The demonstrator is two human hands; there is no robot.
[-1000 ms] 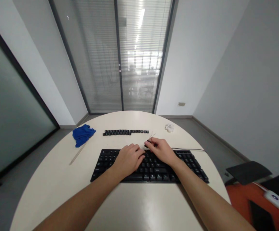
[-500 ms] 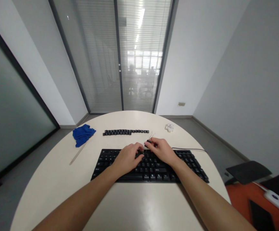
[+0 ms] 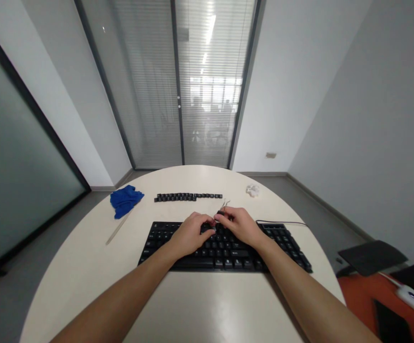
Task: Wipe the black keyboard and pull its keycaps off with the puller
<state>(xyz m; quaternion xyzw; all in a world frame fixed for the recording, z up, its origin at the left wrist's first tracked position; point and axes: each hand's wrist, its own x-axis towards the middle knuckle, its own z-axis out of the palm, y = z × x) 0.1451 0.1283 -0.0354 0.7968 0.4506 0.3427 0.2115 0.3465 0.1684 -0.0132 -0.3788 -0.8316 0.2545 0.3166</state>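
Note:
A black keyboard [image 3: 196, 263] lies on the table below both my hands. My right hand [image 3: 240, 224] is closed over its upper middle part, pinching a wire keycap puller [image 3: 220, 212] by its small black handle. The thin wire ends stick up and away, beyond the fingers. My left hand [image 3: 191, 233] rests over the keyboard's left-middle keys, thumb and fingers curled together close to the right fingertips. What lies between the left fingertips is too small and dark to make out. Beyond the hands, loose black keycaps [image 3: 178, 196] stand lined up in rows.
On the left of the round table [image 3: 85, 267] are a blue cloth [image 3: 125, 200] and a thin wooden stick [image 3: 116, 231]. A crumpled white tissue [image 3: 253, 190] lies at the back right. The keyboard's cable [image 3: 281, 221] runs off right. An orange chair [image 3: 360, 300] stands at the right.
My hands have shifted slightly closer together. The puller's handle has turned in my right fingers, and its wire ends now point more upward. The camera view has moved a little.

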